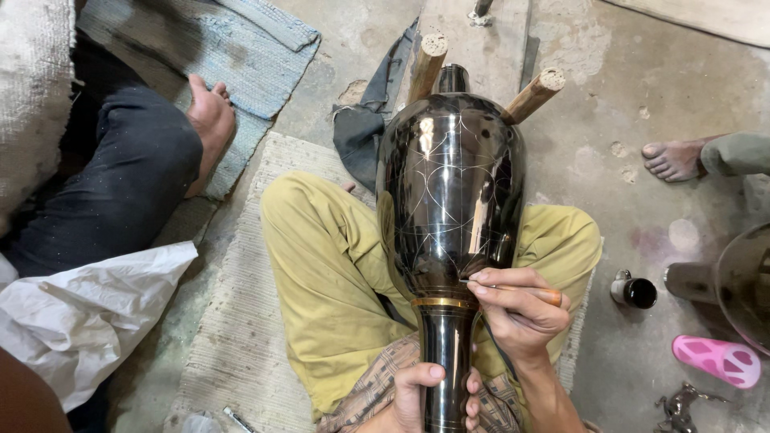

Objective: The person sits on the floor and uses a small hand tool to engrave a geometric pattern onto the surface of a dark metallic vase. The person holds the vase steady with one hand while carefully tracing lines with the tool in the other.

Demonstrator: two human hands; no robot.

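A tall black metal vase (451,184) with fine engraved curved lines lies across my lap, its far end resting between two wooden pegs (481,80). A brass band (443,303) circles it where the body meets the narrow neck. My left hand (419,397) grips the neck near the bottom edge of the view. My right hand (517,309) holds a thin engraving tool (513,289) with a wooden handle, its tip touching the vase body just above the brass band.
I sit cross-legged in olive trousers (329,273) on a woven mat (241,321). A person's dark-trousered leg and bare foot (210,120) lie at left, another foot (674,159) at right. A white plastic sheet (80,321), small metal cup (634,290), pink sandal (716,361) and another dark vessel (738,281) surround me.
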